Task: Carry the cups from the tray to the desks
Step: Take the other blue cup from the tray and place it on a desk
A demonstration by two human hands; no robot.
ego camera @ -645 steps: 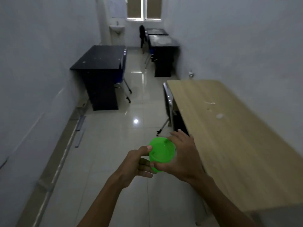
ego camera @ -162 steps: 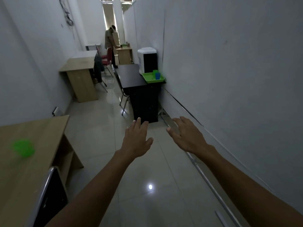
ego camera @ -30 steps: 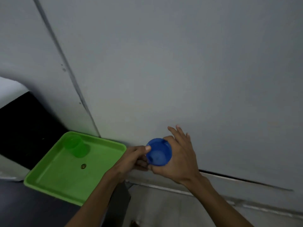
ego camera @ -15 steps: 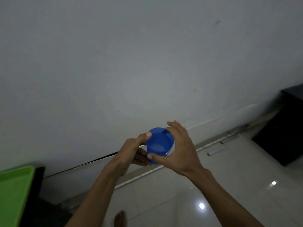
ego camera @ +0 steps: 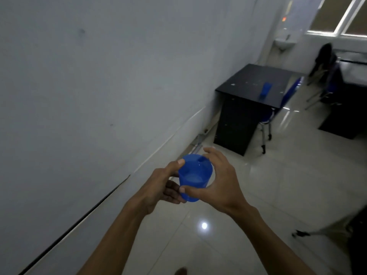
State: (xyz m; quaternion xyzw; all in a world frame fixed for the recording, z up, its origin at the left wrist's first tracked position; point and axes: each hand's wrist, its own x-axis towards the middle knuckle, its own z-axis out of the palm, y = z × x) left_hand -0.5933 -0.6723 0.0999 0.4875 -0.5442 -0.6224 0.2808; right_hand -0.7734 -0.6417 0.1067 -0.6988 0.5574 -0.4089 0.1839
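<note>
A blue plastic cup (ego camera: pixel 195 174) is held upright in front of me with both hands. My left hand (ego camera: pixel 161 186) grips its left side, thumb on the rim and fingers curled underneath. My right hand (ego camera: pixel 217 182) wraps the right side, thumb across the front. A second blue cup (ego camera: pixel 265 89) stands on a black desk (ego camera: pixel 252 87) ahead against the left wall. The green tray is out of view.
A white wall runs along my left. A blue chair (ego camera: pixel 278 110) is tucked at the black desk. Another dark desk (ego camera: pixel 349 80) with a draped chair (ego camera: pixel 325 62) stands at the far right below a window. A wall sink (ego camera: pixel 284 43) hangs at the far end. The tiled floor is glossy.
I have turned right, away from the tray. The green tray has left the view, and the black desk with a blue cup has come in. Both hands keep holding the blue cup.
</note>
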